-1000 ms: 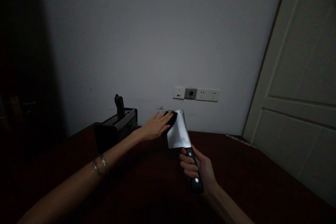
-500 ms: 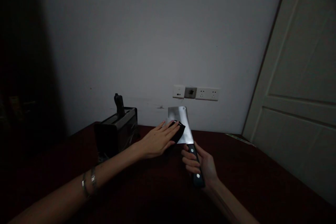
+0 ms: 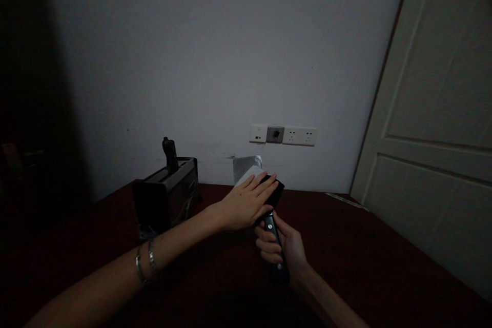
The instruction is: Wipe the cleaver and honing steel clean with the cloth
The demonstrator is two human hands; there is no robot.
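Note:
A cleaver (image 3: 246,165) stands tilted up over the table, its metal blade partly covered. My right hand (image 3: 286,243) is wrapped round its black riveted handle (image 3: 272,228). Pressed against the blade, my left hand (image 3: 244,206) lies with fingers stretched over a dark piece that looks like a black cloth (image 3: 277,192). That hand and the cloth hide the lower blade. A pale patch (image 3: 251,173) shows beside the left fingers; whether it belongs to the cloth I cannot tell.
At the left a black and silver slotted holder (image 3: 165,192), perhaps a knife block, has a black handle (image 3: 169,155) sticking up from it. Wall sockets (image 3: 283,135) are behind the cleaver. A pale panelled door (image 3: 430,184) borders the dark red table (image 3: 346,246) on the right.
My left hand and the dark cloth have slid right across the blade, towards the handle. The cleaver and my right hand have shifted slightly left, and more of the blade is covered.

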